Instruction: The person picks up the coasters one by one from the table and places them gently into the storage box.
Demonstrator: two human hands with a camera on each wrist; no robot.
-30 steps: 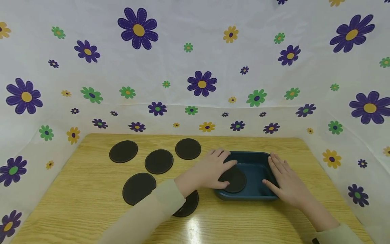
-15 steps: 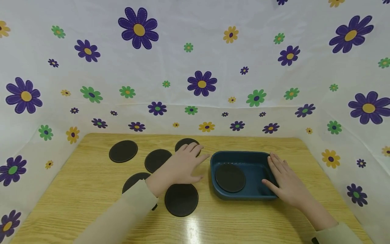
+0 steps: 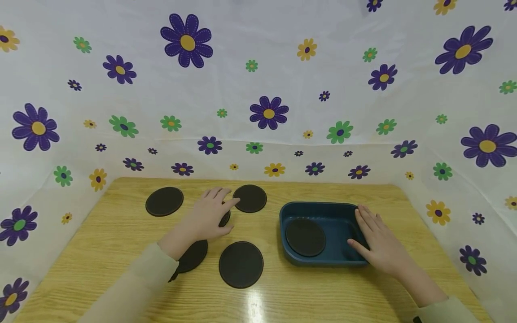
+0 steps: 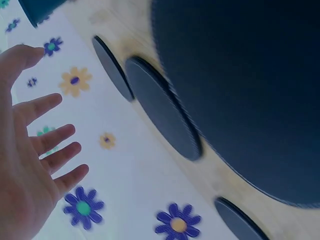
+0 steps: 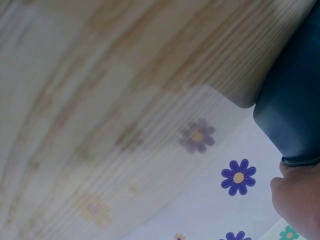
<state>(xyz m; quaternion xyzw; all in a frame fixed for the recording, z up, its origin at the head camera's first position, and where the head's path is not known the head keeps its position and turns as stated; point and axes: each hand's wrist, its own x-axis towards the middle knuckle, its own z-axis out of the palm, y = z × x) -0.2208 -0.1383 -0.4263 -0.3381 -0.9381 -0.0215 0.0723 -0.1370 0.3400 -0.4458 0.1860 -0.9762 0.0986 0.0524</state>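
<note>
My left hand (image 3: 206,215) hovers over the loose black coasters with its fingers spread and nothing in its grasp. Beneath it, one coaster (image 3: 225,218) is mostly covered, and another coaster (image 3: 194,258) is partly behind the wrist. A large coaster (image 4: 245,95) fills much of the left wrist view, apart from the fingers. On the right, my right hand (image 3: 381,246) lies along the right end of a dark blue rectangular bin (image 3: 319,208), fingers straight and thumb over the inside. Flat at the bin's left end is a black coaster (image 3: 305,237).
Other black coasters lie on the wooden table (image 3: 295,296): a front coaster (image 3: 241,264), a back coaster (image 3: 250,198) and a far left coaster (image 3: 164,201). A white flower-printed cloth (image 3: 226,80) surrounds the table's back and sides.
My left hand has moved left, away from the coaster inside the bin, out over the loose coasters. The bin and my right hand have stayed in place.
</note>
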